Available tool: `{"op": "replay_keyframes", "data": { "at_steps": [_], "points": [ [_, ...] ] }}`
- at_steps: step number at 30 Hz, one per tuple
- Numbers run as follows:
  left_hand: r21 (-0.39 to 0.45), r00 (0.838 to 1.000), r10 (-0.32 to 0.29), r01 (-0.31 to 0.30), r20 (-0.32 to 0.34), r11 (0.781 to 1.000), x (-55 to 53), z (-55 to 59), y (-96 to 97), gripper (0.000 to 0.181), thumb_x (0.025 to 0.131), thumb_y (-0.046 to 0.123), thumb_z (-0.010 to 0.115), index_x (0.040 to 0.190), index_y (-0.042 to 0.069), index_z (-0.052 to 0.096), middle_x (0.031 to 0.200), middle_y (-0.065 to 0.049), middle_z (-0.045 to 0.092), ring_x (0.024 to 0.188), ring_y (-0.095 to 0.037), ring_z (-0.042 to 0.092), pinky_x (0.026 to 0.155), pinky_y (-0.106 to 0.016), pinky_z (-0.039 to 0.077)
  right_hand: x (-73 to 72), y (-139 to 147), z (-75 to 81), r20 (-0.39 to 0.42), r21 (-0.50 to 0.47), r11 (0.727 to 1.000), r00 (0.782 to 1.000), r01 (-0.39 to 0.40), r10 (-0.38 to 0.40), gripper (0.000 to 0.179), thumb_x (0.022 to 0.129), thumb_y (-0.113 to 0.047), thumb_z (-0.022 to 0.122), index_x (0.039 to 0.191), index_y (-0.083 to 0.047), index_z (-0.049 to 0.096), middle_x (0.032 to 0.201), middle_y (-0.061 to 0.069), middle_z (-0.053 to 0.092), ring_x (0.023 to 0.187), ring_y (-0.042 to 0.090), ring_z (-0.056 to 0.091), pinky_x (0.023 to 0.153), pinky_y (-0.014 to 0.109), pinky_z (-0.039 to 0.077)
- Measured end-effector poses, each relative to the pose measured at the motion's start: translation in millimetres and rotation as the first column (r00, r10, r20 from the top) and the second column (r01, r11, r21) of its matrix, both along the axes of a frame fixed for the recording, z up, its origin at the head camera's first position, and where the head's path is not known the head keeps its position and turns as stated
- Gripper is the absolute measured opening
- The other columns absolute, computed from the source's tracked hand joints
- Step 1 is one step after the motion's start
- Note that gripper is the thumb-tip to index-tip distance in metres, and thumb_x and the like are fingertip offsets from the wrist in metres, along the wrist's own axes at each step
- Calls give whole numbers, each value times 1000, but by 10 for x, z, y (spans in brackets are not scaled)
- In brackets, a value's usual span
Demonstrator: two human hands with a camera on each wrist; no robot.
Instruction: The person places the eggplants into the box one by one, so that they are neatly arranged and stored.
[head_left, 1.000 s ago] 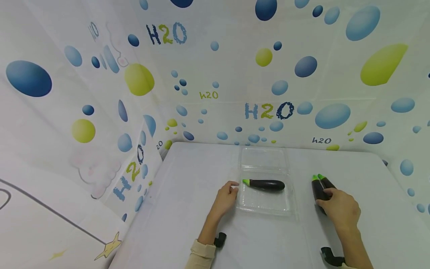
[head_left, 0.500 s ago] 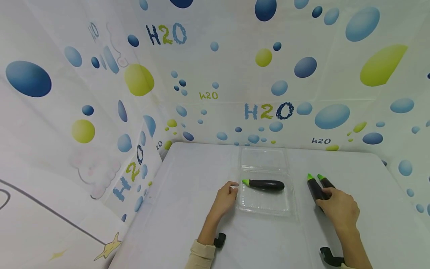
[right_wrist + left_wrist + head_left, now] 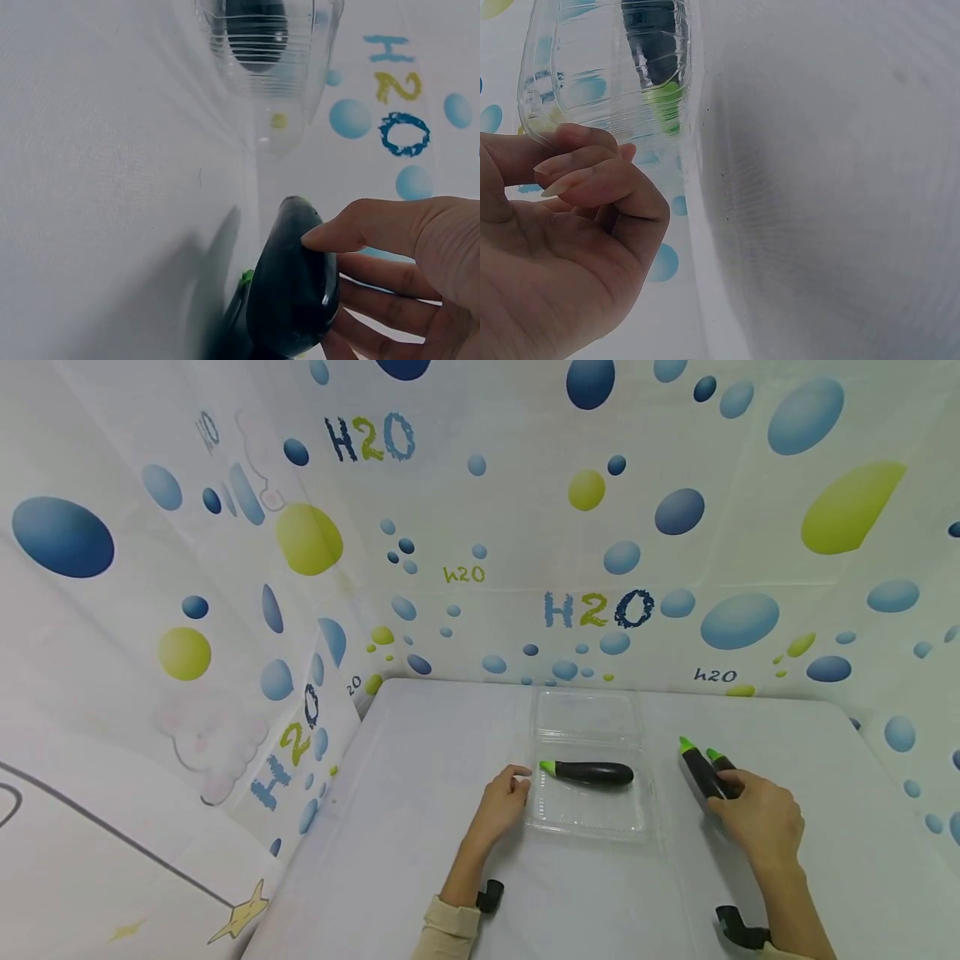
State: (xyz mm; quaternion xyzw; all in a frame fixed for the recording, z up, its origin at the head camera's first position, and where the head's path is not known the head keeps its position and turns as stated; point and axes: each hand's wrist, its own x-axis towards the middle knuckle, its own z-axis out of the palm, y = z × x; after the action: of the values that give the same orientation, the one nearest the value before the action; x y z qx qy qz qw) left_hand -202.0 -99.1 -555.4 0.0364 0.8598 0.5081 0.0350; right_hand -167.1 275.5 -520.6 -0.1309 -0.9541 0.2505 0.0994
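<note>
In the head view a clear plastic clamshell box (image 3: 592, 837) lies with its lid folded back, a dark eggplant (image 3: 596, 773) with a green tip lying across its tray. My left hand (image 3: 504, 802) is at the tray's left edge; in the left wrist view its curled fingers (image 3: 592, 180) pinch the rim. On the right, my right hand (image 3: 759, 818) holds a second eggplant (image 3: 701, 770) between thumb and fingers, green tip angled up and left. A third eggplant (image 3: 722, 762) lies just right of it, partly hidden by the hand. Its green end (image 3: 246, 276) peeks out behind the held one.
A white table (image 3: 420, 752) carries everything. Behind it hangs a white backdrop (image 3: 525, 527) printed with blue and green bubbles and H2O lettering. Black wrist mounts (image 3: 491, 896) sit on both forearms.
The right hand's eggplant has swung its green tip left and away from the one beside it, and looks slightly raised. The left hand and the box have stayed put.
</note>
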Motion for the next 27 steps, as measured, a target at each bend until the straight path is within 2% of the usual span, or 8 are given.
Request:
{"op": "replay_keyframes", "data": {
  "at_steps": [9, 15, 27],
  "points": [
    [3, 1000, 2, -2, 0, 1000, 0, -3, -3, 31, 107, 19, 54, 131, 0, 64, 74, 1, 57, 61, -12, 46, 53, -27, 38, 0, -32, 47, -88, -1, 1000, 996, -5, 5, 45, 77, -15, 85, 117, 3, 74, 105, 32, 72, 84, 48, 67, 58, 41, 40],
    [-1, 1000, 7, -7, 2, 1000, -2, 1, -2, 31, 107, 19, 54, 131, 1, 64, 74, 1, 57, 61, -12, 46, 53, -27, 38, -12, -59, 83, -128, 1, 999, 991, -36, 36, 43, 77, -13, 85, 116, 3, 75, 105, 31, 72, 84, 45, 67, 60, 39, 38],
    [6, 1000, 5, -5, 6, 1000, 3, 2, 4, 31, 107, 19, 54, 131, 1, 64, 74, 1, 57, 60, -12, 46, 53, -27, 38, -110, -143, 222, -196, -2, 996, 976, -93, 91, 40, 76, -13, 85, 114, -2, 77, 94, 22, 76, 74, 33, 64, 59, 36, 37]
  ]
}}
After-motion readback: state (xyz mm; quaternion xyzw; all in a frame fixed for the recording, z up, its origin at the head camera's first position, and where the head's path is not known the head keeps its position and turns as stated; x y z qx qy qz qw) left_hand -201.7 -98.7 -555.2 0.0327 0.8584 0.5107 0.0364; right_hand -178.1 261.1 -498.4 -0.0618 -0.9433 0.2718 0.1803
